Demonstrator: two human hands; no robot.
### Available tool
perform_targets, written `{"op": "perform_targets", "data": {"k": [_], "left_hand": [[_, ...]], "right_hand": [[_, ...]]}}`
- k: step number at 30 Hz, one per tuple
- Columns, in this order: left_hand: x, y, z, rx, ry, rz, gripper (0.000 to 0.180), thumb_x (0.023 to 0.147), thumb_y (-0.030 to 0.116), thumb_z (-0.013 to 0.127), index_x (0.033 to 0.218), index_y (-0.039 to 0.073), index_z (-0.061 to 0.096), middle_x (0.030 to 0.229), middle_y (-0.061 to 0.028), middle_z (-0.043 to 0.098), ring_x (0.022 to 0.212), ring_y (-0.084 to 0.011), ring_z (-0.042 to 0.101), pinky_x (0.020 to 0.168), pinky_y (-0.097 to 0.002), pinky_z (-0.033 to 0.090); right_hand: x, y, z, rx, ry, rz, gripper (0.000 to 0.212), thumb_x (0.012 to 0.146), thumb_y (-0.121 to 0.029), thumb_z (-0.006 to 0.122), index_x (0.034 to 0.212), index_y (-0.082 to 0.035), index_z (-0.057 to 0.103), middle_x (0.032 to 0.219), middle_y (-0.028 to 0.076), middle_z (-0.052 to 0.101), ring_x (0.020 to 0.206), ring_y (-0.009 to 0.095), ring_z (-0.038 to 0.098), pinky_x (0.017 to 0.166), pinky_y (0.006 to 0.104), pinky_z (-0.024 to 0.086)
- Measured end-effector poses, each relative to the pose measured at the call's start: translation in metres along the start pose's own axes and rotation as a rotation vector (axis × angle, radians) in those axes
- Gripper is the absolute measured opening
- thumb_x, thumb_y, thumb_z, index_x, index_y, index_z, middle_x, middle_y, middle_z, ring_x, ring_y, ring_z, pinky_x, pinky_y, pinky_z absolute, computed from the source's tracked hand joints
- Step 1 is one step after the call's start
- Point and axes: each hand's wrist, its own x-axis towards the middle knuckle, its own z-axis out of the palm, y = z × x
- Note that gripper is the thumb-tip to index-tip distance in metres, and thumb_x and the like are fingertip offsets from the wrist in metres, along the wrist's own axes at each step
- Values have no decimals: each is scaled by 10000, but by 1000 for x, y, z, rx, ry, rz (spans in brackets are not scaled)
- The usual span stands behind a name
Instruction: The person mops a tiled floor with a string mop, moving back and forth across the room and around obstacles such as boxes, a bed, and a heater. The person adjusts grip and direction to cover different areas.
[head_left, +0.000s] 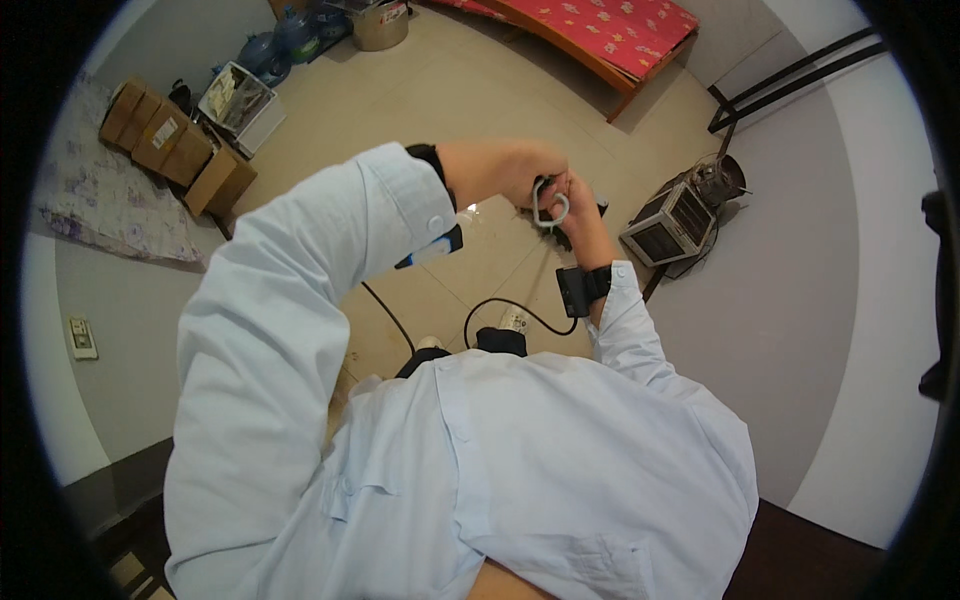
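Note:
My left hand (535, 178) reaches across to the right and is closed on a pale grey hook-shaped piece (541, 217) that curls back at its lower end. Close against it, my right hand (577, 207) is closed too; its fingers overlap the left ones. What the right fingers grip is hidden. Below the hook a dark green, ragged thing (562, 240) shows in part, too small to name. Each wrist wears a dark strap, and a black box (573, 291) with a cable sits on the right one.
Cardboard boxes (170, 140) and a white crate (243, 108) stand at the left wall, with blue water jugs (285, 42) and a pot (380, 28) behind. A red-covered bed (610, 35) is at the back. A metal-framed appliance (672, 225) stands right. A black cable (520, 303) hangs near my feet.

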Motion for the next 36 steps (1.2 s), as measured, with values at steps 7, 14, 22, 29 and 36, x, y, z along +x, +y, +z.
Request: {"op": "perform_targets", "data": {"k": [7, 14, 22, 29, 36], "left_hand": [[-32, -5, 17, -595, 335, -448, 170, 819, 118, 424, 658, 70, 444, 497, -15, 442, 397, -91, 392, 355, -216, 296], [-1, -129, 31, -728, 398, -515, 205, 875, 199, 386, 723, 73, 438, 505, -31, 410, 423, -139, 382, 383, -276, 314], [58, -212, -8, -875, 493, -720, 238, 889, 314, 351, 835, 102, 446, 569, 4, 411, 494, -112, 387, 444, -290, 335], [139, -241, -121, -606, 387, -715, 252, 901, 285, 336, 937, 52, 426, 542, 2, 406, 426, -109, 383, 388, -274, 321], [324, -265, -237, -454, 376, -646, 395, 903, 285, 330, 1141, -30, 327, 597, -48, 457, 447, -117, 433, 399, -271, 357]], "right_hand": [[14, 27, 23, -230, -11, -113, 170, 813, -134, 515, 668, -46, 504, 614, 22, 498, 525, 124, 441, 510, 244, 362], [61, 100, -29, -141, 178, 293, 140, 790, -132, 531, 790, 7, 513, 689, 99, 515, 640, 203, 517, 547, 308, 436], [118, 128, -53, -170, 362, 335, 143, 735, -150, 553, 752, -20, 495, 616, 71, 488, 449, 176, 461, 372, 320, 370], [245, 93, -69, -69, 364, 165, 263, 753, -82, 512, 974, 26, 419, 685, 95, 498, 523, 170, 486, 414, 295, 394], [423, -9, -152, -26, 400, -38, 412, 778, -23, 516, 1151, -78, 350, 789, 86, 517, 654, 175, 525, 543, 297, 443]]}}
